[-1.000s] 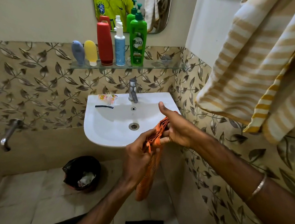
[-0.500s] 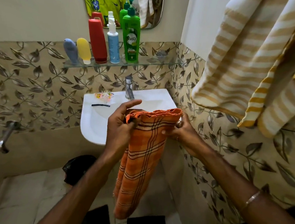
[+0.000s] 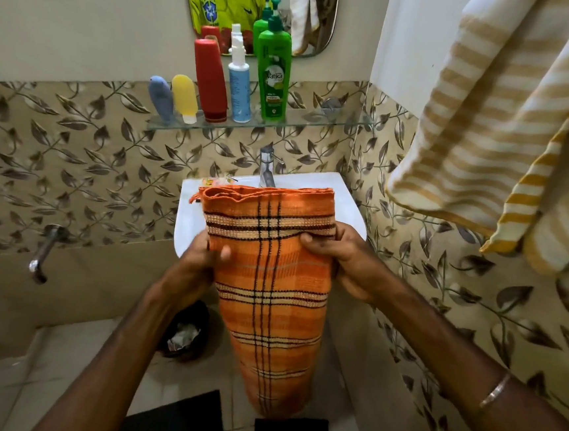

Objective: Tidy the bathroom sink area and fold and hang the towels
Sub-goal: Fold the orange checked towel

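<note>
Where leaf-patterned tiles line the bathroom, left hand and right hand grip an orange towel, white sink just beyond.

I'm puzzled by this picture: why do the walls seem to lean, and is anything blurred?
Head view: the wide-angle lens bends the wall edges outward; the striped towel near the lens looks soft, the orange checked towel sharp; lighting even, soft sheen on the glass shelf.

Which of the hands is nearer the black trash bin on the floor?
Left. The left hand grips the orange towel right above the trash bin; the right hand holds the towel's far side.
</note>
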A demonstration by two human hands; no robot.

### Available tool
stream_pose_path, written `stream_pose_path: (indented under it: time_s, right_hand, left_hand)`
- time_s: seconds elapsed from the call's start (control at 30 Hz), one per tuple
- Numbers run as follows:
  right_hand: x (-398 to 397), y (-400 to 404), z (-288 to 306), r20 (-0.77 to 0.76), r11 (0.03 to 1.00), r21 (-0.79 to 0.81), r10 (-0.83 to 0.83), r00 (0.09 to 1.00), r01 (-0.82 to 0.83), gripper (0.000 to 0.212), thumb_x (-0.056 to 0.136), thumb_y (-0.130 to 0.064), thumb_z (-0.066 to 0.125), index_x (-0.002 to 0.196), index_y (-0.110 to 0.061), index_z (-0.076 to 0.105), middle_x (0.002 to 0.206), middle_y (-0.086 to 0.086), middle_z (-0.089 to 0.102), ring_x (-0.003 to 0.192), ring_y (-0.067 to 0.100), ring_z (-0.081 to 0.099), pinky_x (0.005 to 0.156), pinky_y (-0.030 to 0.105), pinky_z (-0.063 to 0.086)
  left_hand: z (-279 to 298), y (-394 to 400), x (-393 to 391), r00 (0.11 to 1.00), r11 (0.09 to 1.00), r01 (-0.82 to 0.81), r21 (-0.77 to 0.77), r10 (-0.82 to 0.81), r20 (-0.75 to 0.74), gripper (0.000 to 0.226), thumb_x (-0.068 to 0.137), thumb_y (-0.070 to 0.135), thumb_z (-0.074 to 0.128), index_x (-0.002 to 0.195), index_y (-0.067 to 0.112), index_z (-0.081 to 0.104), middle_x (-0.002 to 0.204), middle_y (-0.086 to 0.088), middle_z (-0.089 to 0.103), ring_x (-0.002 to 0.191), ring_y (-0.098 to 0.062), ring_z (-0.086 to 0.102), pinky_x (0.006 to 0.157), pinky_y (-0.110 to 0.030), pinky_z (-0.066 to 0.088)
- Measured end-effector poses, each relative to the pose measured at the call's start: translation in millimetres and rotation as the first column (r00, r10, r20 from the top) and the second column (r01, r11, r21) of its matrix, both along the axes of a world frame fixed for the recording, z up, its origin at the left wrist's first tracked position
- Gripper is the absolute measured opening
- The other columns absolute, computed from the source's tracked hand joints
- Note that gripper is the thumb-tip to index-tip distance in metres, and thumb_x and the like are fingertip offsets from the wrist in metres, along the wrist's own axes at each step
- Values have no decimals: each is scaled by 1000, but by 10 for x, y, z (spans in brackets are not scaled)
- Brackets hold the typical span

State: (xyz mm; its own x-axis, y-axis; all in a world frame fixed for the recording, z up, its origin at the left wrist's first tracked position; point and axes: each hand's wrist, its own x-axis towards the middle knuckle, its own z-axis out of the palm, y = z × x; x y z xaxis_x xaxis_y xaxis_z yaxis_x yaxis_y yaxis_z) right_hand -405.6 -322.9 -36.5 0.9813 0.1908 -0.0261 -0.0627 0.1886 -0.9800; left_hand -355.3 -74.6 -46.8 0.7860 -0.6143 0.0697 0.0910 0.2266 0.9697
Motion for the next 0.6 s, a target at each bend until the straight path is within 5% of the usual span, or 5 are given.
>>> stream_pose_path:
  time_s: [0.1, 0.2, 0.37, 0.53, 0.6]
  right_hand:
    - [-17, -15, 150, 12, 998, 58, 2, 1000, -3, 27, 85, -16, 64, 111, -12, 65, 106, 4, 74, 104, 22, 71, 91, 39, 60]
    - [4, -99, 279, 21, 992, 118, -34, 999, 32, 28, 83, -18, 64, 110, -12, 64, 106, 6, 73, 103, 25, 71, 92, 42, 60]
    - [76, -271, 366, -64, 969, 198, -134, 989, 144, 41, 95, -29, 60, 128, -5, 60, 113, 12, 71, 104, 29, 71, 93, 43, 58]
    - [8, -405, 204, -98, 924, 362, -91, 991, 121, 60, 103, -57, 33, 104, -9, 69, 78, 5, 73, 79, 19, 71, 81, 36, 57]
    - [-30, -423, 43, -96, 933, 346, -73, 993, 102, 73, 92, -71, 37, 123, -13, 69, 116, 18, 72, 113, 34, 66, 103, 54, 48]
  left_hand:
    - [-238, -8, -84, 995, 987, 96, 125, -97, -3, 60, 48, 40, 94, 104, 35, 74, 111, -1, 74, 109, -22, 69, 92, -41, 57]
    - [-291, -129, -173, 999, 992, -27, 125, 21, 45, 66, 53, 38, 93, 112, 23, 70, 119, -12, 70, 115, -33, 65, 101, -56, 49]
    - [-110, -380, -290, 981, 981, -194, -2, 194, 15, 57, 55, 39, 93, 106, 25, 73, 113, -12, 74, 107, -33, 70, 85, -44, 59]
    - [106, -557, -294, 972, 973, -230, -11, 230, 39, 31, 79, 10, 73, 109, 15, 70, 111, -15, 73, 105, -35, 70, 86, -50, 58]
    - [185, -588, -279, 969, 970, -243, -6, 243, 35, 27, 83, 5, 69, 110, 11, 68, 110, -13, 74, 104, -34, 71, 87, -49, 58]
